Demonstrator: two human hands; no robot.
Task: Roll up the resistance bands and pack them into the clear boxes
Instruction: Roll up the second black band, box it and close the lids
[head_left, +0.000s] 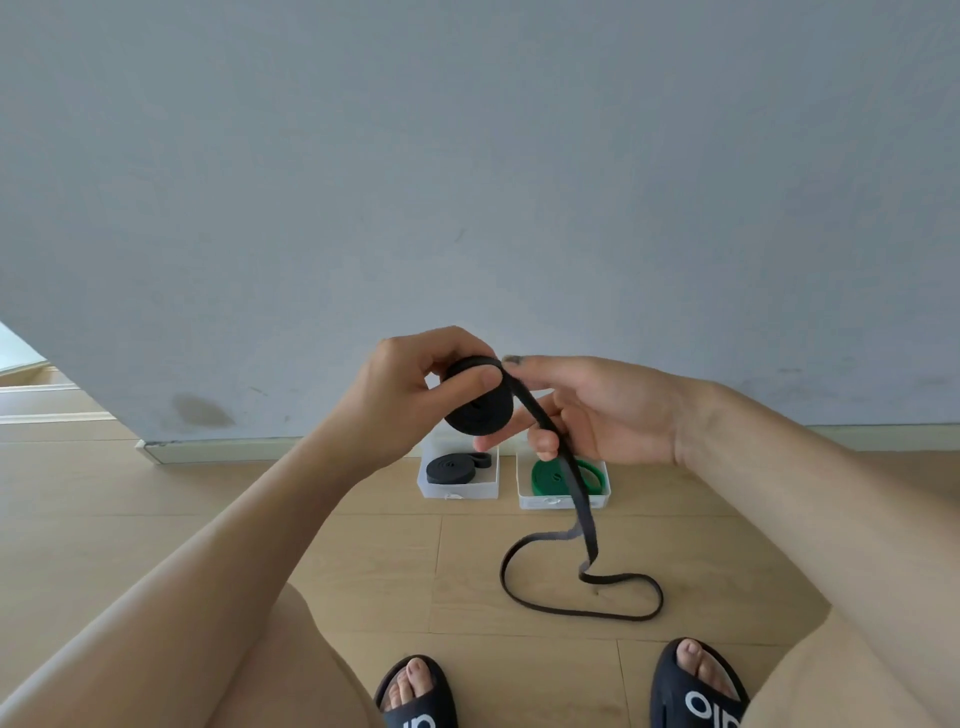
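My left hand (415, 387) grips a partly rolled black resistance band (480, 410), thumb pressed on the coil's top edge. My right hand (597, 410) holds the band's loose strap just right of the coil, fingers curled round it. The unrolled tail (582, 582) hangs down and loops on the wooden floor. Behind my hands, by the wall, stand two clear boxes: the left box (457, 491) holds a rolled black band (454, 467), the right box (561, 501) holds a rolled green band (550, 475).
A grey wall (467, 182) with a pale skirting board rises right behind the boxes. My knees and two feet in black slides (415, 696) fill the bottom of the view. A doorway step shows at far left (41, 410).
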